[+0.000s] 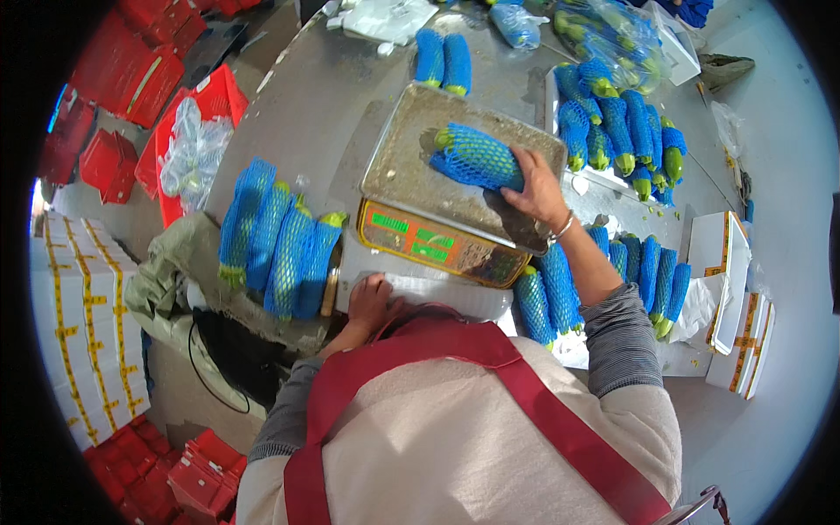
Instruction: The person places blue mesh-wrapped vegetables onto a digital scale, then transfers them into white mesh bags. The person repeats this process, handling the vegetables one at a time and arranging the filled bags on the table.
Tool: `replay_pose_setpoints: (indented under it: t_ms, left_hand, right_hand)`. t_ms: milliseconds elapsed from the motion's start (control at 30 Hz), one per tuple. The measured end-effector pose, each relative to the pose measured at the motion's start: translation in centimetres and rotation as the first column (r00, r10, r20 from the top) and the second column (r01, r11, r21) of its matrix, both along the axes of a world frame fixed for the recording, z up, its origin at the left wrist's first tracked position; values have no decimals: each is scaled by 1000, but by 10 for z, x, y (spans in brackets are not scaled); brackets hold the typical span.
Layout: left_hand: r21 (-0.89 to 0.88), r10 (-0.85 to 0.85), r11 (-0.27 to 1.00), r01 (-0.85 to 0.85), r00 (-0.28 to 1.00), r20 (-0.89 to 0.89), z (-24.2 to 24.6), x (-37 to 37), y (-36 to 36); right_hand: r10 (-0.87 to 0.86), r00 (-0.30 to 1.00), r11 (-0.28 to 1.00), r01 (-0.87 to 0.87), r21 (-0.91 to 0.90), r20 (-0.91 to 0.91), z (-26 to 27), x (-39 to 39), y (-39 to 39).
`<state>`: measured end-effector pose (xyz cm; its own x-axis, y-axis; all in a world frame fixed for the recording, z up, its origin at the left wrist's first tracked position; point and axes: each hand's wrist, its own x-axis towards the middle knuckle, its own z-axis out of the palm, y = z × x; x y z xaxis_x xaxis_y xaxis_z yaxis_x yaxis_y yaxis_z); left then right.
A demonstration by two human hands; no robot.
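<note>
My right hand (pixel 539 190) grips one end of a green vegetable in blue mesh netting (pixel 478 156), which lies on the metal pan (pixel 420 154) of a digital scale. Below the pan shows the scale's orange display panel (pixel 433 239), lit green. Near the table's front edge is my left hand (pixel 371 302), fingers curled, beside a clear plastic roll or stack (pixel 453 295); whether it holds anything is unclear. Several netted vegetables (pixel 282 243) lie left of the scale, and others (pixel 554 292) lie to its right, by my forearm. Two more (pixel 443 60) lie behind the pan.
A white foam tray with netted vegetables (pixel 617 125) and a clear bag of vegetables (pixel 610 39) stand at the back right. White foam boxes (pixel 722 282) are at the right. Red crates (pixel 216 98), a green cloth (pixel 184 262) and stacked white boxes (pixel 92 328) are at the left.
</note>
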<state>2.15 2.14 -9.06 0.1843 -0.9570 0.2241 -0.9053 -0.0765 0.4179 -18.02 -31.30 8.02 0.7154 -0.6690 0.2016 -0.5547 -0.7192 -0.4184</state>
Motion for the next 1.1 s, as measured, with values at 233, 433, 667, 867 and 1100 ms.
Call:
replay_pose_setpoints:
  t_ms: [233, 433, 667, 867, 1100]
  left_hand:
    - [53, -8, 999, 9, 1000, -16, 8, 4, -2]
    - [-16, 6, 1000, -6, 1000, -14, 5, 3, -1]
    - [-211, -64, 976, 52, 997, -50, 1, 3, 8]
    - [-156, -277, 943, 293, 954, 118, -13, -2, -3]
    - [-118, -323, 941, 317, 946, -31, -4, 4, -10]
  right_hand:
    - [-98, 976, 995, 103, -15, 194, 37, -28, 3]
    - [-341, 910, 935, 302, 186, 237, 26, -73, 1]
    - [-301, 915, 947, 254, 199, 269, 36, -52, -6]
    - [-204, 938, 969, 153, 192, 280, 37, 2, -12]
    - [-21, 986, 999, 28, -44, 163, 46, 34, -4]
